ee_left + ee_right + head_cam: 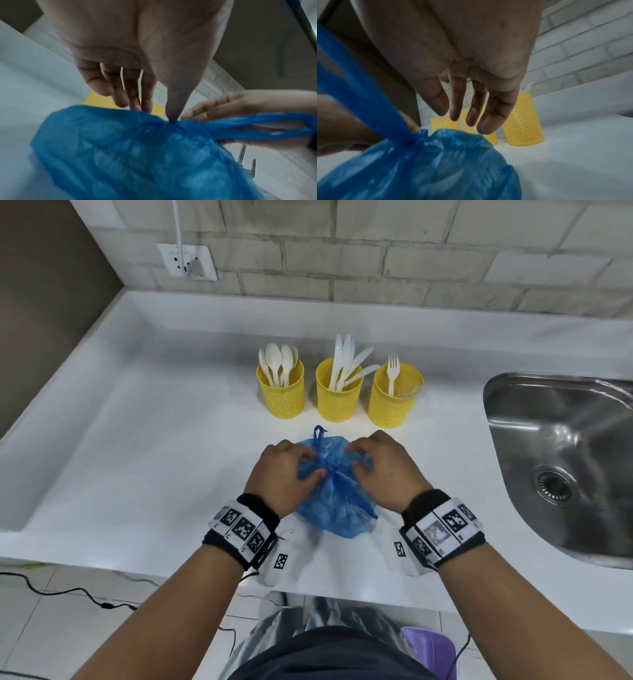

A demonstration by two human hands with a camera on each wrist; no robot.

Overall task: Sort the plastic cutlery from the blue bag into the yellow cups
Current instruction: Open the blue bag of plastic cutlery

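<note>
A knotted blue bag (pixel 334 508) lies on the white counter (pixel 137 457) in front of three yellow mesh cups. Spoons stand in the left cup (pixel 282 397), knives in the middle cup (pixel 339 397), a fork in the right cup (pixel 394 405). My left hand (pixel 313 463) pinches the bag's gathered neck, thumb tip on the knot (pixel 172 120) and fingers behind it. Beside the knot, my right hand (pixel 358 457) rests with relaxed fingers (pixel 488 121) on the bag's top (pixel 453 142). One handle loop (pixel 257 125) sticks out sideways. The bag's contents are hidden.
A steel sink (pixel 561 460) is set into the counter at the right. A wall socket (pixel 187 261) with a white cable sits at the back left. The counter's front edge runs just below my wrists. A purple object (pixel 431 648) and a black cable (pixel 68 590) lie on the floor.
</note>
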